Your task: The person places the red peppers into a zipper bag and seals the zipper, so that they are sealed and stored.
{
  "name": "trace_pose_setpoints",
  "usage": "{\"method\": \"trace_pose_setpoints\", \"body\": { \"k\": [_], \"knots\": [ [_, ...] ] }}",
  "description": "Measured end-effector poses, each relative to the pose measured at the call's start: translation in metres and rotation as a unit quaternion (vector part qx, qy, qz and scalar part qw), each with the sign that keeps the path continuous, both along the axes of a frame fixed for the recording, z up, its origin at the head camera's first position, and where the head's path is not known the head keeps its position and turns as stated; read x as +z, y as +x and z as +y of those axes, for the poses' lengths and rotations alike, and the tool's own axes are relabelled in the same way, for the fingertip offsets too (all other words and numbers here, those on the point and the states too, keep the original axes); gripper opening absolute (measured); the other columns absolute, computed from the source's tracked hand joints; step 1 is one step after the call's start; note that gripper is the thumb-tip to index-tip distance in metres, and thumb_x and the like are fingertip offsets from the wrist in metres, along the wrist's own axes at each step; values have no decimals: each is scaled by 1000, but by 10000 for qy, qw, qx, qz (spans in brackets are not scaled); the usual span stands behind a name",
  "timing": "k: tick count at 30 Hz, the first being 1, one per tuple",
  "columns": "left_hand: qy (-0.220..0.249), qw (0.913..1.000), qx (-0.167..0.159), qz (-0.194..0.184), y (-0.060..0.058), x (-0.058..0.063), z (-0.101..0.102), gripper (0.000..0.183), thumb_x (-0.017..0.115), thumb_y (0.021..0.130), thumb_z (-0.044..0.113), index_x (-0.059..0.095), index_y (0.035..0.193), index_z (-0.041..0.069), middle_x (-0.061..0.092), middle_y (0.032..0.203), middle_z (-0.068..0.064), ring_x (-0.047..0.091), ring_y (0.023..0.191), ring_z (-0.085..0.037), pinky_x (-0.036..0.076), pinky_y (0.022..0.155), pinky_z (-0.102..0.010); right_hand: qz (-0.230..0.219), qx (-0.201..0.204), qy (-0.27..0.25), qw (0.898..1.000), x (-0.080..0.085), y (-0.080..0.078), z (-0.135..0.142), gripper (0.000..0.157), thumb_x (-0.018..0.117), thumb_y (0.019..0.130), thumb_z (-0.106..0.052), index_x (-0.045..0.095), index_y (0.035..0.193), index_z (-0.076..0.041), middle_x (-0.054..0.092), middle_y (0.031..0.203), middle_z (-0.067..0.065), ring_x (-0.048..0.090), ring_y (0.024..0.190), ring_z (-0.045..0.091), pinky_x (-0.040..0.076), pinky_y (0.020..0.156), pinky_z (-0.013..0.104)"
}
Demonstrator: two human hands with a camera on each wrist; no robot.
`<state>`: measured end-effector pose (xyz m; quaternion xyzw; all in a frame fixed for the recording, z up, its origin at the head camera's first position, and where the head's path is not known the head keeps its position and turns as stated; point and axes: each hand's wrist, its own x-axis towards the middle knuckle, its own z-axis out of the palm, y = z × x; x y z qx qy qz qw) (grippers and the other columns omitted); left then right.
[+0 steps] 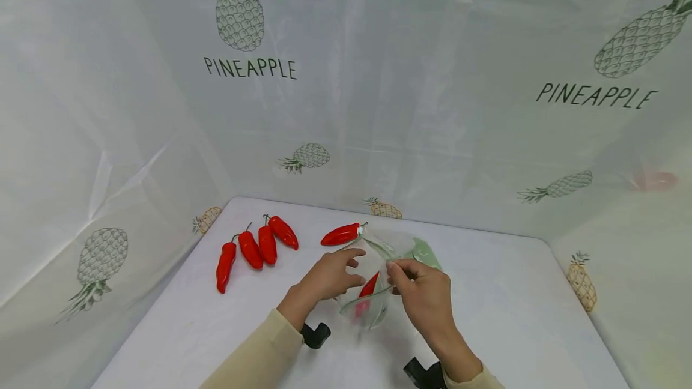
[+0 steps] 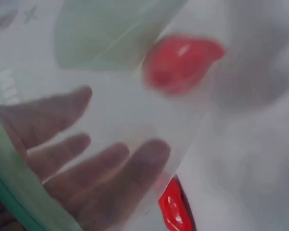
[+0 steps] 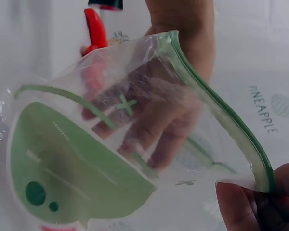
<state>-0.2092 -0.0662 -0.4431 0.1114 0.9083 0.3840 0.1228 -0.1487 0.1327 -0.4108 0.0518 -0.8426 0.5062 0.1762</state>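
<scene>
From the head camera, a clear bag (image 1: 397, 247) with green trim sits over the white table (image 1: 513, 305), between the two hands. The right hand (image 1: 424, 293) pinches the bag's rim between thumb and fingers. The left hand (image 1: 328, 275) is at the bag's other side, thumb and fingers apart. A red pepper (image 1: 370, 284) shows at the bag's mouth, its lower part seen through the plastic. Another pepper (image 1: 340, 235) lies just beyond the bag, and four peppers (image 1: 251, 250) lie in a row, well to the left.

From the left wrist, the left fingers are spread and seen through the plastic; I cannot tell whether they are inside the bag or behind it. A blurred pepper (image 2: 180, 65) also shows through it.

From the right wrist, the right thumb and fingers grip the green zip strip (image 3: 231, 122) at one end. A large green print (image 3: 72, 163) covers part of the bag.
</scene>
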Motion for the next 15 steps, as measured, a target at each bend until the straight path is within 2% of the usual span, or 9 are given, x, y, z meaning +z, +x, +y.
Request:
{"method": "trace_pose_setpoints", "body": {
  "k": [4, 9, 15],
  "knots": [
    [371, 9988, -258, -185, 4, 6, -1, 54, 79, 95, 27, 62, 146, 22, 72, 135, -9, 75, 84, -21, 64, 73, -40, 184, -46, 166, 9997, -5, -1, -4, 7, 78, 95, -11, 83, 91, -8, 74, 72, -3, 67, 59, 6, 56, 52, 22],
    [497, 9985, -212, 118, 8, 5, -2, 45, 75, 98, 25, 67, 142, 21, 75, 129, -6, 76, 100, -20, 65, 83, -40, 701, -339, 525, 9956, -22, -9, -3, 7, 80, 91, -8, 83, 88, -12, 73, 71, -5, 62, 61, 1, 51, 52, 17],
    [868, 9949, -54, 506, 13, 0, -12, 36, 70, 102, 22, 70, 138, 18, 77, 122, -3, 75, 89, -12, 64, 78, -32, 954, -383, 541, 9932, -36, -15, -2, 8, 81, 90, -8, 82, 85, -14, 69, 69, -9, 55, 63, 1, 47, 53, 17]
  ]
}}
